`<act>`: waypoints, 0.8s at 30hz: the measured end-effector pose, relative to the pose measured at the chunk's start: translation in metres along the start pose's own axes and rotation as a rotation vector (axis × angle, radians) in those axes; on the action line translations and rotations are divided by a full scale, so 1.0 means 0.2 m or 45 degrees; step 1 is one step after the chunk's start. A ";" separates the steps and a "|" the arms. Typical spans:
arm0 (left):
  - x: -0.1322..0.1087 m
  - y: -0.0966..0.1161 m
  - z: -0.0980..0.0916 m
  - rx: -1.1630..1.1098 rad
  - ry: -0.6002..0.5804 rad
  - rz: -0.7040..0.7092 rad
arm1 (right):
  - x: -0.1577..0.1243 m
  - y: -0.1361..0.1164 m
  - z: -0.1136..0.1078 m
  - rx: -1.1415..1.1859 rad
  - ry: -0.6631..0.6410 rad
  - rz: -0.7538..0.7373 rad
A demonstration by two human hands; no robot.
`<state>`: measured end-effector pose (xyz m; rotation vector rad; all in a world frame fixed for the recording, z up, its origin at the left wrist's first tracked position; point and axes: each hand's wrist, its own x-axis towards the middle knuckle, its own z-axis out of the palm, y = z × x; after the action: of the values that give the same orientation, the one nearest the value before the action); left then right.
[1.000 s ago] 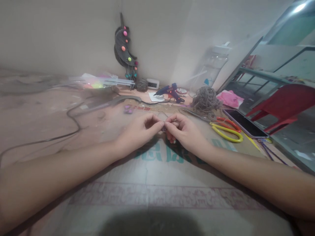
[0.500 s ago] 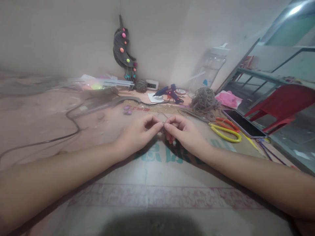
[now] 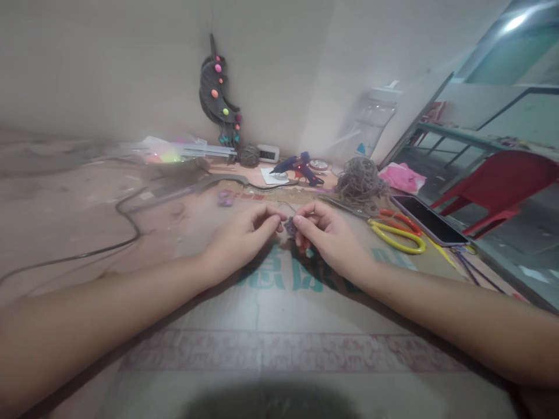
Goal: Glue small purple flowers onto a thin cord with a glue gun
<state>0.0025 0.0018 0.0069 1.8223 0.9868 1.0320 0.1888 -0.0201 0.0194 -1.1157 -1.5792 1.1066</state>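
My right hand (image 3: 321,227) pinches a small grey-purple piece of yarn work (image 3: 290,226) between thumb and forefinger. A thin yarn strand loops up behind the fingertips. Just left of the piece is my left hand (image 3: 257,227), its thumb and fingertips drawn together in a pinch; whatever lies between them is too small to make out. Both hands are over a printed cardboard sheet (image 3: 227,314). A loose tangle of grey yarn (image 3: 360,179) rests beyond my right hand, and scissors (image 3: 397,235) with yellow and orange handles lie beside it.
At the back stand a blue glue gun (image 3: 299,167), a small digital clock (image 3: 268,153), a yarn ball (image 3: 250,155) and a clear bottle (image 3: 375,119). A phone (image 3: 430,220) lies right, a black cord (image 3: 87,254) left. A grey crescent ornament (image 3: 216,93) hangs on the wall.
My left fingertips have drawn slightly left, away from my right ones, so the yarn piece shows more between the hands. The view has shifted a little.
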 end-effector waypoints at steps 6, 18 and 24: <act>0.00 0.01 0.01 -0.022 -0.116 -0.008 | 0.01 0.02 0.00 0.026 -0.030 -0.034; 0.01 0.01 0.01 0.082 -0.076 0.012 | 0.00 0.01 -0.01 0.002 -0.038 -0.062; 0.00 0.01 0.00 0.028 -0.047 0.018 | 0.01 0.04 -0.02 0.159 0.041 -0.049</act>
<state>0.0039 0.0008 0.0089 1.8620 0.9680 0.9965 0.1938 -0.0152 0.0134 -1.0112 -1.4797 1.1404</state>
